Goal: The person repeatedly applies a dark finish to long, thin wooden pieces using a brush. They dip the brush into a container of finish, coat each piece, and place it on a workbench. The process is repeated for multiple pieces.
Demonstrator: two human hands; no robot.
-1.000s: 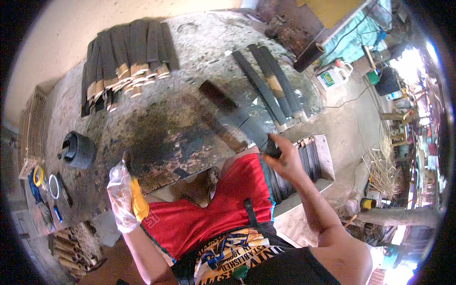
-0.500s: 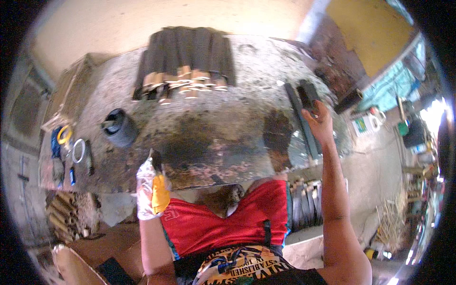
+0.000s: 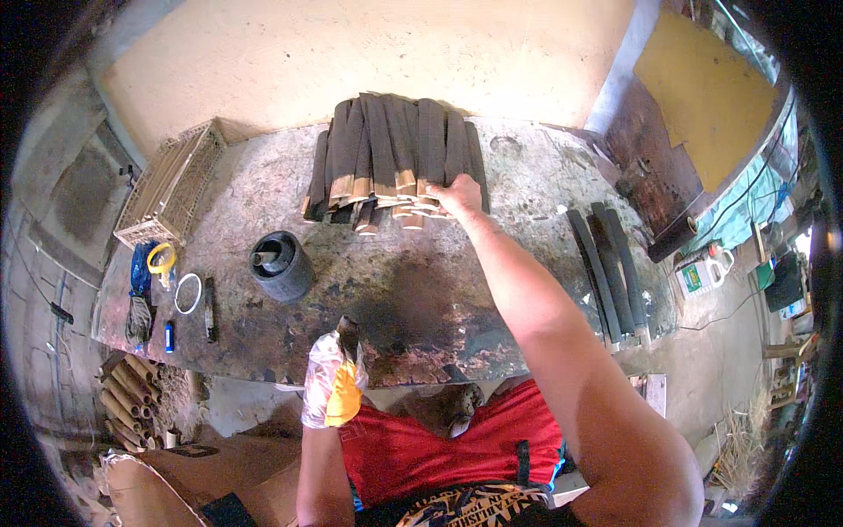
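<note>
Stretching across the stained, worn stone worktop (image 3: 527, 202), the right hand (image 3: 458, 194) lies at the near right corner of a fanned row of dark flat strips with pale cut ends (image 3: 395, 154), which sits at the far side of the surface against the cream wall (image 3: 351, 53). Between that hand and the near edge the top is open and bare, darkened by a wide wet-looking patch, so the forearm has free room along its whole run. Well to the right of the hand, three long dark strips (image 3: 606, 268) lie side by side near the right edge, where the surface ends above a white plastic jug (image 3: 702, 272) on the floor. To the left of the hand and nearer the person stands a black round pot (image 3: 281, 263); farther left lie a white ring (image 3: 187, 293), a yellow ring (image 3: 161, 257) and a woven cane basket (image 3: 171, 184) at the left end. Nothing stands between the right hand and the row. Its fingers curl down over the pale ends of the rightmost strips, touching them; whether they grip cannot be told. The left hand (image 3: 334, 379), wrapped in a clear plastic glove with a yellow patch, is at the near edge and closes round a small dark tool (image 3: 349, 332) whose tip points up over the worktop
</note>
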